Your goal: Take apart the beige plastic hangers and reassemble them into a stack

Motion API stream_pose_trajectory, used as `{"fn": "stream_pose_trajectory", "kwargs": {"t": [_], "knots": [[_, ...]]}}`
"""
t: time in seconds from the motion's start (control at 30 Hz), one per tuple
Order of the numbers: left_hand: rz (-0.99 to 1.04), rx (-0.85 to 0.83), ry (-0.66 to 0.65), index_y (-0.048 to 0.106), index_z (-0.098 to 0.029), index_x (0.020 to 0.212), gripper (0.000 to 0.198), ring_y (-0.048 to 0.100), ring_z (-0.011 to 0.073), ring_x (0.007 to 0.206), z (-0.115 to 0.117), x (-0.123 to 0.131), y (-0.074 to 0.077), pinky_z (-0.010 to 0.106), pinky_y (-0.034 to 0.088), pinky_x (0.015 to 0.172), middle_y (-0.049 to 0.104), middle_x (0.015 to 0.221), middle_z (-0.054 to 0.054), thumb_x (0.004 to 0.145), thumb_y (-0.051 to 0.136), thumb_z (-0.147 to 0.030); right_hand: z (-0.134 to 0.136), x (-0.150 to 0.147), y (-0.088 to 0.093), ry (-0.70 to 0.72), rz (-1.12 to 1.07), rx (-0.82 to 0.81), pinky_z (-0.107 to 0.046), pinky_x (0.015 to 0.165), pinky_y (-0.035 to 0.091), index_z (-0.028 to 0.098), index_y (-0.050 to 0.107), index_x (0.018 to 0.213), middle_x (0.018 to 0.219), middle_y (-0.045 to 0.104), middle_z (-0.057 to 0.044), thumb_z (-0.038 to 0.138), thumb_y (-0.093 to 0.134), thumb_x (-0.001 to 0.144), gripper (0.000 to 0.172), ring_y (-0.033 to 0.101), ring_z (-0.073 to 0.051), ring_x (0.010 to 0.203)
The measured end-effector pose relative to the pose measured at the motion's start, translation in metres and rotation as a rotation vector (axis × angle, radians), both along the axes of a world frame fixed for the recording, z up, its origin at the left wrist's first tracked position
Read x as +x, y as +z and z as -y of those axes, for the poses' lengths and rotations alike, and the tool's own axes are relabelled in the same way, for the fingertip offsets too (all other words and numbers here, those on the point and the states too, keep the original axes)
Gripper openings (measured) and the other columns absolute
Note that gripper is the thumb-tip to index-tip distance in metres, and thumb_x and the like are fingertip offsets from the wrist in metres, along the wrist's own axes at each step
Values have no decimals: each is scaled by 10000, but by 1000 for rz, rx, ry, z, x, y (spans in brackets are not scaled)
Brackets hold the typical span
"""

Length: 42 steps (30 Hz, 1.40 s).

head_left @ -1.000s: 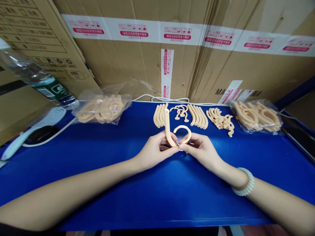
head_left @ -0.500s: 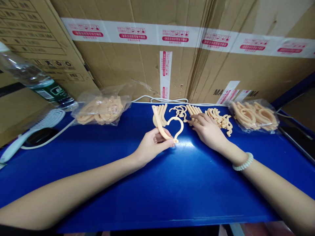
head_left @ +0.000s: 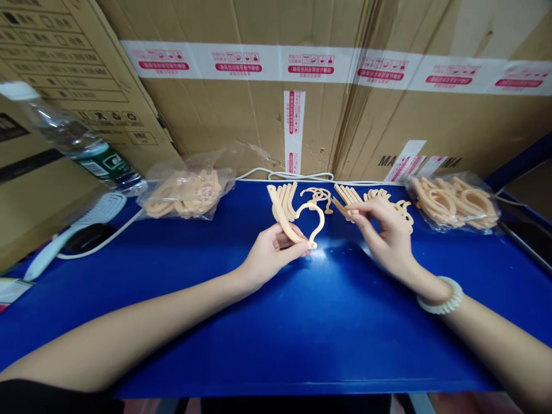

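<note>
Between thumb and fingers, my left hand (head_left: 269, 253) grips a pale tan piece made of a long curved strip (head_left: 282, 215) and a hooked arc (head_left: 321, 221), meeting at the bottom. My right hand (head_left: 390, 236) pinches a thin tan strip (head_left: 342, 208) at its end, just in front of a row of similar straight strips (head_left: 348, 192). Behind the left hand's piece lie several long curved strips (head_left: 288, 195) and small hooked pieces (head_left: 319, 195). A heap of short curved pieces (head_left: 402, 210) is partly hidden behind my right hand.
Clear bags of tan parts lie at left (head_left: 183, 192) and right (head_left: 452, 201) on the blue table (head_left: 276, 339). Cardboard boxes (head_left: 233, 115) stand behind, with a white cable (head_left: 293, 177) along their base. A water bottle (head_left: 92, 152), a hairbrush (head_left: 77, 227) and a black object (head_left: 90, 237) are at left.
My right hand has picked up a strip from the row and drawn back slightly to the right. My left hand still holds its piece in nearly the same place.
</note>
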State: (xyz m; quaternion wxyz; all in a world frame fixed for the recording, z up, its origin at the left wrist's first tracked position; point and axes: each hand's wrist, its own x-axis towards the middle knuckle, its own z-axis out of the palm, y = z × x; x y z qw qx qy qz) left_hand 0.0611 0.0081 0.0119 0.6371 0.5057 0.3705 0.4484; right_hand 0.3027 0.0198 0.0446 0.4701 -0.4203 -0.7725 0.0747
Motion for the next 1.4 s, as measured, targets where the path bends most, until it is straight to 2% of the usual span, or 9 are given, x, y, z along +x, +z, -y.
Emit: {"fn": "stream_pose_trajectory", "kwargs": {"t": [0.1,0.2,0.37,0.53,0.73,0.83,1.03,1.27,1.4], "knots": [[3,-3,6,599,-146,920,358,739,166,756,0,0,0,310,614,771,754,833,36,720,865,-278,22,-11,11,-29,-263,-157,-328,626,468,257,693,1071,788,652,-17,325,605,1005,129,587,-177,659],[2,-15,16,596,-150,928,376,739,170,751,-1,1,1,318,615,768,753,836,34,716,872,-293,36,-19,16,61,-503,-364,-302,538,444,263,662,1099,623,619,23,402,625,996,177,583,-163,538],[-1,-3,12,594,-155,921,372,730,167,747,-1,0,1,314,609,756,748,834,30,717,871,-296,35,-23,7,188,-826,-761,-285,569,516,238,683,1017,882,769,-59,472,779,857,299,720,-198,712],[-34,42,-6,593,-155,896,353,726,173,777,1,0,1,333,609,784,733,841,29,718,864,-295,28,-23,-8,194,-939,-968,-283,609,550,211,724,925,750,718,-25,465,839,784,313,686,-167,675],[-23,41,-5,589,-157,909,342,729,171,782,1,0,-2,343,608,815,748,858,35,718,852,-261,27,-26,-13,250,-1053,-1040,-259,623,543,244,633,985,737,711,13,336,882,746,357,666,-146,670],[-25,42,-12,584,-159,913,342,732,170,794,1,-1,-3,341,605,827,751,866,36,723,848,-263,26,-26,-12,292,-1048,-1087,-245,644,550,241,634,1083,810,743,-10,315,876,763,408,699,-157,758],[-25,58,-43,563,-164,931,370,731,173,768,1,-1,-5,331,605,777,738,857,34,734,847,-295,27,-28,-16,368,-927,-1090,-283,776,594,209,697,938,1026,768,-60,311,883,757,279,718,-186,941],[-9,74,-138,548,-171,916,339,724,158,747,0,-2,-6,315,603,761,726,872,26,734,829,-222,27,-28,-25,369,-743,-1006,-280,714,601,194,768,905,805,751,-16,312,918,698,282,687,-140,711],[-10,121,-213,562,-165,914,282,724,158,780,1,-3,-4,316,601,784,717,882,29,756,794,-188,27,-28,-24,398,-709,-1002,-274,713,597,194,743,921,848,774,-29,266,919,692,298,706,-141,724]]}}
